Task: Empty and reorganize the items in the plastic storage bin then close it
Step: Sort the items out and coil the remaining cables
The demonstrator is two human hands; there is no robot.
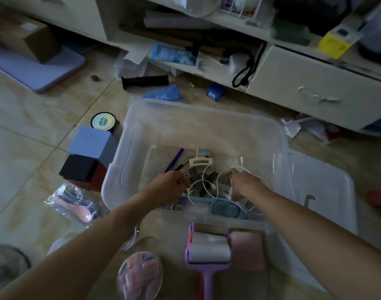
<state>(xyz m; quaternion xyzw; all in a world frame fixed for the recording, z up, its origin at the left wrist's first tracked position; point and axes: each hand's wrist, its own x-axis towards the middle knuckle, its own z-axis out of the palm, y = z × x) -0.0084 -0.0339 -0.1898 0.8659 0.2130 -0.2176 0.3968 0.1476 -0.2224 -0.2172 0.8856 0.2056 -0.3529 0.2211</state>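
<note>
Plastic storage bin [198, 126]: clear, rectangular, lidless, on the tiled floor, both hands reaching inside. Contents: white cable [209, 180] looped between the hands; blue pen [174, 159] beyond the left hand; teal round item [226, 210] under the right wrist; small dark pieces, indistinct. Clear lid [323, 191] flat on the floor, right of the right hand. Left hand [170, 185]: fingers curled over a dark comb-like item [188, 180]. Right hand [245, 184]: knuckles up, fingertips hidden among the cable; whether it grips anything cannot be told. Dim, blurred picture.

Tiled floor [33, 118] carries bin [198, 122], lid [328, 191], perhaps boxes [92, 148].
</note>
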